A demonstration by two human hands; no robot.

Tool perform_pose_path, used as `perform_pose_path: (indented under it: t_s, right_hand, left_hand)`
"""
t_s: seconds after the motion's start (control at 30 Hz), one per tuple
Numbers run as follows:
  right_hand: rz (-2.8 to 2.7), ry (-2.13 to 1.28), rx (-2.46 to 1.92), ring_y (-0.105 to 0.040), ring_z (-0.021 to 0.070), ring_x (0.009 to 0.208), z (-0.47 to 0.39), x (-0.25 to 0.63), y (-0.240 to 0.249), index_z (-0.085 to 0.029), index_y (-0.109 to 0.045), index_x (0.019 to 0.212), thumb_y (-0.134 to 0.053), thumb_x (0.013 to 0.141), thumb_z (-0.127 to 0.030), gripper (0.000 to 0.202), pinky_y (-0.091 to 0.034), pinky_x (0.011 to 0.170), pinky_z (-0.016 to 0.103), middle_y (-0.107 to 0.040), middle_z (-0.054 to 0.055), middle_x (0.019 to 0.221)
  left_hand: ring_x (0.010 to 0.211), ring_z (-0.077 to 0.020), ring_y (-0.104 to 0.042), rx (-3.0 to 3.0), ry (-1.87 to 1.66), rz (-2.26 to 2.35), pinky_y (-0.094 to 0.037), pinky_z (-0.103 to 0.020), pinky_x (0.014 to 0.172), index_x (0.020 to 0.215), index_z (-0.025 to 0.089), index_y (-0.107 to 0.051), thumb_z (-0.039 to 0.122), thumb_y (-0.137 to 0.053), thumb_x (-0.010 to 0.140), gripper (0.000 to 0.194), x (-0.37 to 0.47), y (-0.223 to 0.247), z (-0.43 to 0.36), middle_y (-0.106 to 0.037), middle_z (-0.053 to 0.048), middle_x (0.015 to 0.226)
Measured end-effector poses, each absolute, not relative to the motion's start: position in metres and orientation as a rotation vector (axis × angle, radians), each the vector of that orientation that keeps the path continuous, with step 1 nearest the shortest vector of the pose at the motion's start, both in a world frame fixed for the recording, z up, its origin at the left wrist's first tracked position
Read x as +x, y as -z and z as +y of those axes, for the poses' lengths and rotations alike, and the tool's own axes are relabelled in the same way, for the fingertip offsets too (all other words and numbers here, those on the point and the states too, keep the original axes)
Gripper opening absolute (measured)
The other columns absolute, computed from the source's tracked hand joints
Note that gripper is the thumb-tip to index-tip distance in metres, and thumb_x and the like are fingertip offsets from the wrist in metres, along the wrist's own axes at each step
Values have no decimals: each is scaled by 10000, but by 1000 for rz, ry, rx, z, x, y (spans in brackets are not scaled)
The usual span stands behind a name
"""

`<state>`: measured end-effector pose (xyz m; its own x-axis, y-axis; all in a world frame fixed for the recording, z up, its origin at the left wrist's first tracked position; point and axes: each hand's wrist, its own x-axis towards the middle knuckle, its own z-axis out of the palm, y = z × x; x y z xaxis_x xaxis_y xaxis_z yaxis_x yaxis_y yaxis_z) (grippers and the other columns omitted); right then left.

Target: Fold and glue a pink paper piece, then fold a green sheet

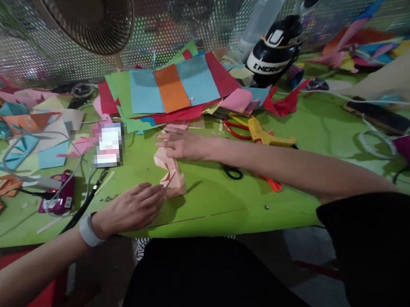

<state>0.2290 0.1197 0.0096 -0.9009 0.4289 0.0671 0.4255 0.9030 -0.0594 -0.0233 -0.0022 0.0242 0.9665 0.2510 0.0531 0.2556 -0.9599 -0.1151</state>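
Observation:
A folded piece of peach paper (174, 176) lies on the green table, its creased flaps standing up a little. My right hand (182, 144) rests palm down across the paper's far end, with its fingers stretched out and slightly apart. At the paper's near left edge, the fingertips of my left hand (136, 206) touch a raised flap. Those fingers are extended close together, and the thumb is hidden. A pale band circles my left wrist.
Stacked coloured sheets (144, 92) lie beyond my hands. A phone (109, 145) is to the left. Scissors (236, 129) and a yellow glue gun (261, 133) lie beyond my right forearm. A black bottle (273, 53) and a fan (92, 21) stand at the back. Cables cross the table (237, 216).

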Motion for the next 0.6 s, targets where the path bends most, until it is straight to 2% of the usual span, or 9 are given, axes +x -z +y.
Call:
perform_pose_path:
  t_s: [0.17,0.27,0.37,0.43,0.5,0.53,0.6]
  right_hand:
    - [-2916,-91,-610,-562,192,1232,110,230,-20,-248,-684,1129,-487,921,-37,355,-330,1137,528,-726,29,1145]
    - [-2806,-134,-702,-584,234,1181,93,238,-37,-219,-673,1137,-537,924,-114,273,-337,1121,567,-707,70,1173]
    - [-2656,-207,-881,-448,307,1364,73,248,-54,-167,-673,1031,-594,899,-172,153,-328,1139,579,-520,143,1448]
    - [-2569,-318,-1016,-404,317,1407,60,255,-61,-171,-654,953,-596,896,-192,85,-386,1115,544,-409,136,1540]
    - [-2469,-425,-1169,-459,309,1369,47,261,-63,-190,-635,877,-582,900,-208,61,-465,1044,511,-430,110,1528]
    - [-2413,-464,-1243,-492,306,1341,42,263,-61,-198,-630,846,-579,900,-216,77,-493,1006,500,-473,102,1493]
    - [-2305,-514,-1358,-545,302,1284,32,267,-53,-208,-633,798,-590,889,-238,105,-525,953,482,-567,101,1389]
  left_hand:
    - [1116,-240,-654,-2810,364,-691,-513,-393,953,1277,229,-605,244,-636,896,382,-62,-39,1,-679,-94,1270]
    - [1047,-265,-656,-2688,679,-1174,-536,-440,879,1311,274,-578,289,-630,896,419,-79,-46,4,-691,-94,1177]
    - [1151,-284,-618,-2937,962,-1502,-522,-490,950,1410,293,-496,418,-495,967,460,-81,-49,9,-626,-117,1298]
    - [1288,-326,-544,-3297,1118,-1446,-497,-530,1011,1504,293,-373,587,-435,956,625,-72,-46,15,-505,-152,1469]
    - [1384,-370,-444,-3655,1261,-1283,-468,-564,1046,1556,290,-255,730,-468,870,842,-56,-40,22,-377,-178,1564]
    - [1400,-378,-419,-3779,1302,-1283,-457,-570,1058,1566,280,-222,748,-504,840,908,-46,-35,27,-368,-189,1567]
    - [1380,-366,-451,-3796,1513,-1544,-465,-568,1049,1571,249,-195,700,-442,904,843,-25,-26,37,-413,-213,1533]
